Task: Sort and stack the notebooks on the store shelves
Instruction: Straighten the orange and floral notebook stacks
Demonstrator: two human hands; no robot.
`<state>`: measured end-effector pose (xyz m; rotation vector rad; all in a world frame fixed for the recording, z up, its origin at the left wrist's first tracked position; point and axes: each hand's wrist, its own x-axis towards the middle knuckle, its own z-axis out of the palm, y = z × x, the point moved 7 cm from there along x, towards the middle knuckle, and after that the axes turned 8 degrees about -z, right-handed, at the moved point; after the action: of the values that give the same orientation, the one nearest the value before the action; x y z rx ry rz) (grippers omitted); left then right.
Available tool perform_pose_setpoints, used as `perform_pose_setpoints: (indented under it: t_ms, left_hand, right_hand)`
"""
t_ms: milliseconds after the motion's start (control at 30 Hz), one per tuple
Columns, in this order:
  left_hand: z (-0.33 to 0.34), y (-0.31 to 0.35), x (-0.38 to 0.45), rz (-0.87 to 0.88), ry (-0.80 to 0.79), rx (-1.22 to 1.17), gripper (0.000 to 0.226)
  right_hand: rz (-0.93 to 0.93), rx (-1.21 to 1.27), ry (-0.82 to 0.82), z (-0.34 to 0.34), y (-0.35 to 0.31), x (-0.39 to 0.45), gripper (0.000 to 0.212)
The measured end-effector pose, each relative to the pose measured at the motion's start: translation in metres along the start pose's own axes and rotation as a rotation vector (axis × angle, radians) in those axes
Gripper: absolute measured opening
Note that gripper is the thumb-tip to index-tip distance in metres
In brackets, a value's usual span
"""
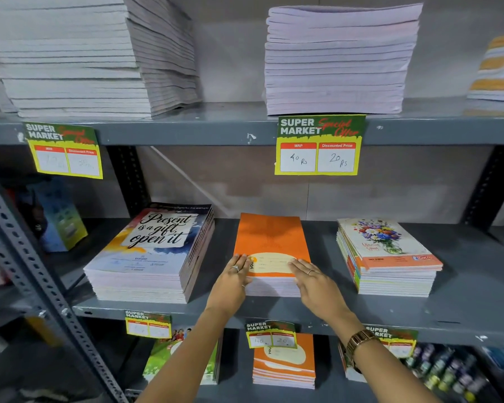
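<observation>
Two flat, open hands, left hand point(235, 279) and right hand point(317, 283), press the front corners of an orange notebook stack point(271, 242) on a grey shelf point(463, 301).

Orange notebook stack point(269, 237); floral-cover stack point(381, 242); grey shelf point(463, 301); yellow-green price tag point(319, 145).

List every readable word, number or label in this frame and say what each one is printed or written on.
"SUPER MARKET", "Special Offer", "MRP", "Discounted Price", "40 Rs", "20 Rs": price tag on the upper shelf edge.
"SUPER MARKET": left price tag; its handwritten prices are too faint.
"Present is a gift, open it": cover of the left notebook stack.
"YOU": orange notebook under both hands.
"SUPER MARKET", "40", "20": lower price tag.
Flower notebook and other lower tags: too small or blurred.
</observation>
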<state>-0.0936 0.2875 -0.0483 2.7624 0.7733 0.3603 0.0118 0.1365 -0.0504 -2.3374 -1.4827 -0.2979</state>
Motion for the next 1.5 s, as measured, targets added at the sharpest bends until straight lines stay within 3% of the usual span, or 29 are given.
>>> perform_pose_setpoints:
  t_ms: [233, 367, 500, 600, 967, 1233, 1500]
  left_hand:
    - [-0.003, 0.001, -0.002, -0.017, -0.033, 0.022, 0.057]
    - [-0.005, 0.006, -0.006, 0.042, -0.008, 0.166, 0.054]
    - [-0.006, 0.022, -0.013, 0.092, 0.045, 0.220, 0.090]
    - [-0.005, 0.046, -0.009, 0.134, 0.083, 0.185, 0.061]
    - [0.022, 0.152, -0.003, 0.296, 0.035, 0.104, 0.058]
    - [0.040, 0.231, 0.003, 0.390, -0.021, 0.025, 0.057]
    - [0.055, 0.264, 0.019, 0.336, -0.052, -0.030, 0.057]
  right_hand:
    - [0.022, -0.002, -0.013, 0.002, -0.001, -0.002, 0.047]
    - [-0.021, -0.081, -0.034, -0.004, -0.002, -0.004, 0.050]
    - [0.053, -0.147, 0.088, -0.032, 0.012, -0.015, 0.054]
    - [0.101, -0.180, 0.146, -0.056, 0.029, -0.027, 0.054]
    - [0.312, -0.181, 0.175, -0.103, 0.116, -0.094, 0.052]
    - [0.376, -0.202, 0.085, -0.117, 0.162, -0.114, 0.051]
    - [0.398, -0.146, -0.034, -0.123, 0.188, -0.111, 0.050]
